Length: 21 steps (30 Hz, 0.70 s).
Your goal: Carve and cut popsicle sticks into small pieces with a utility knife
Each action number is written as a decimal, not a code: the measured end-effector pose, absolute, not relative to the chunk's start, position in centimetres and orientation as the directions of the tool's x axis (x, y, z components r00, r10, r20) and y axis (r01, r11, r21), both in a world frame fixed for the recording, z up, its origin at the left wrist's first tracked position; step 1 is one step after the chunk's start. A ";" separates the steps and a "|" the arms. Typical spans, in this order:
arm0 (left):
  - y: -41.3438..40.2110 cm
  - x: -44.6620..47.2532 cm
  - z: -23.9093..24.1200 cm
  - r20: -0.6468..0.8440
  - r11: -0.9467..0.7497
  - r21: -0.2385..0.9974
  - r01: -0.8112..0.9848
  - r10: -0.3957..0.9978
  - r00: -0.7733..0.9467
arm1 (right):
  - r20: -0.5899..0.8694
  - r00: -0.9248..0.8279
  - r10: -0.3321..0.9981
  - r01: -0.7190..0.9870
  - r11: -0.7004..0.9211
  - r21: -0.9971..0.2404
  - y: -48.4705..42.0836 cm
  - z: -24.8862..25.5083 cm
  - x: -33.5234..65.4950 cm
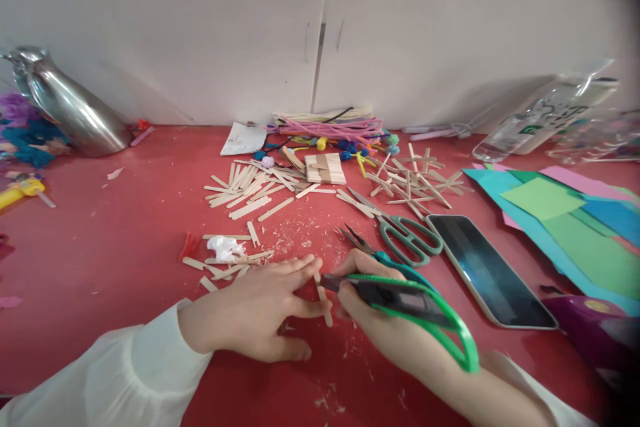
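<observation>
My left hand (pixel 260 310) lies on the red table (pixel 125 240), its fingers pressing a short wooden craft stick (pixel 324 300) flat against the surface. My right hand (pixel 380 323) is closed around green-handled pruning shears (pixel 415 303), whose dark blades point left and meet the stick near its upper end. Wood shavings (pixel 300 230) are scattered just beyond the hands.
A pile of craft sticks (pixel 250 187), a stacked stick panel (pixel 325 168) and pipe cleaners (pixel 330 128) lie further back. Green scissors (pixel 405 235), small pliers (pixel 357 240), a phone (pixel 493 270) and coloured paper (pixel 560 213) are to the right. A steel jug (pixel 70 107) stands at the far left.
</observation>
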<state>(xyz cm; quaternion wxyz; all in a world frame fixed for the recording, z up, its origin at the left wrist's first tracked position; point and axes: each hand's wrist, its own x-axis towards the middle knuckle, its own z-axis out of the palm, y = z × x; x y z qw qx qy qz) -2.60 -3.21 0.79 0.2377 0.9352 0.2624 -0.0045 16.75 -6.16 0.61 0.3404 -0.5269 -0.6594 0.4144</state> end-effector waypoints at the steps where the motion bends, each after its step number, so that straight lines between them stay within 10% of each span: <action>1: -3.2 -2.6 0.8 -0.131 -0.744 0.443 0.500 0.497 0.858 | -0.009 -0.157 0.988 0.349 0.047 -0.936 -6.1 0.4 16.7; 10: -3.1 -2.5 0.9 -0.167 -0.734 0.440 0.517 0.499 0.850 | -0.370 -0.004 0.929 -0.098 -0.369 -0.924 -5.6 -1.2 17.3; 21: -3.2 -2.6 0.9 -0.156 -0.753 0.420 0.507 0.490 0.857 | -0.033 -0.158 0.987 0.356 0.026 -0.934 -6.2 -0.9 18.4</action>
